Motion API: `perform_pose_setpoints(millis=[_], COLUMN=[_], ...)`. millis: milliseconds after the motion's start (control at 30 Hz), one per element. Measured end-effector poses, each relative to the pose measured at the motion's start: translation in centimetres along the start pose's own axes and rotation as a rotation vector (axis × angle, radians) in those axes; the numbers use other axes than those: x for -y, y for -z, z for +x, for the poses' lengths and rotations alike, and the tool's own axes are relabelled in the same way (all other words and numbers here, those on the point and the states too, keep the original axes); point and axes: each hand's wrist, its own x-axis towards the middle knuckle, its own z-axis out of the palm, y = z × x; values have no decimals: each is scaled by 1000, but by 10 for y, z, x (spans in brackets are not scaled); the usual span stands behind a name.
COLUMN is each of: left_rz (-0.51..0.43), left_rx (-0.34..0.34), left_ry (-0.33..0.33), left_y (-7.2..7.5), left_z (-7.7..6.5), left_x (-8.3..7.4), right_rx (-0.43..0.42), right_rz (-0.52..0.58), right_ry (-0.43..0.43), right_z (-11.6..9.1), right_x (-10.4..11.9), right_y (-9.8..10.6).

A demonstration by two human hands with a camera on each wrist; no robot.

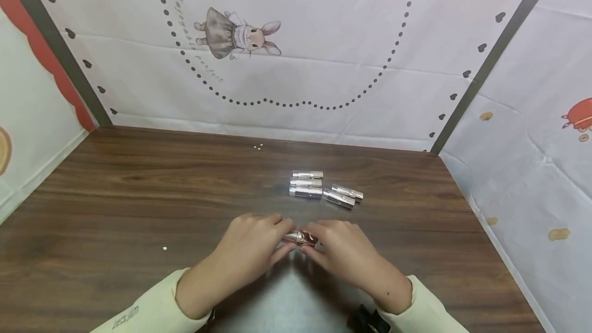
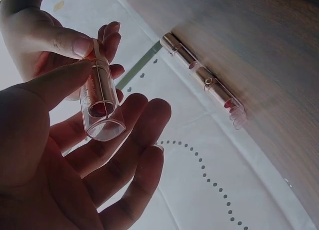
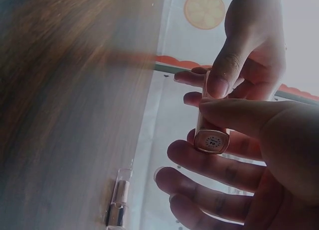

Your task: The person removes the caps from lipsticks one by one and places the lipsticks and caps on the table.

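Both hands hold one lipstick tube (image 1: 299,237) with a clear cap and shiny rose-gold body, low over the table. My left hand (image 1: 252,243) pinches it from the left, around the transparent cap end (image 2: 104,128), where a red tip shows inside. From the right, my right hand (image 1: 347,248) pinches the base half; a small round label (image 3: 213,142) is visible on the base end. The thumbs nearly meet along the tube, while the other fingers fan loosely beneath it. Whether the cap is fully seated cannot be told.
Beyond the hands, several similar lipsticks (image 1: 306,191) lie side by side, with two more (image 1: 339,198) angled at their right. Tiny white bits (image 1: 258,147) lie farther back, another (image 1: 164,248) at left. Printed white cloth (image 1: 314,66) walls the brown table (image 1: 139,194).
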Motion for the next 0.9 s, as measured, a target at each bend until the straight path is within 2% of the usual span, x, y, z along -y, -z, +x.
perform_pose_setpoints(millis=[400, 900], left_rz=[0, 16], left_rx=[5, -12], left_ry=[16, 22], left_y=[4, 2], left_z=[0, -1], left_x=[-2, -2], right_rx=[15, 19], right_rz=[7, 3], right_ry=[-7, -7], right_z=[0, 0], right_x=[1, -1], right_y=[2, -1])
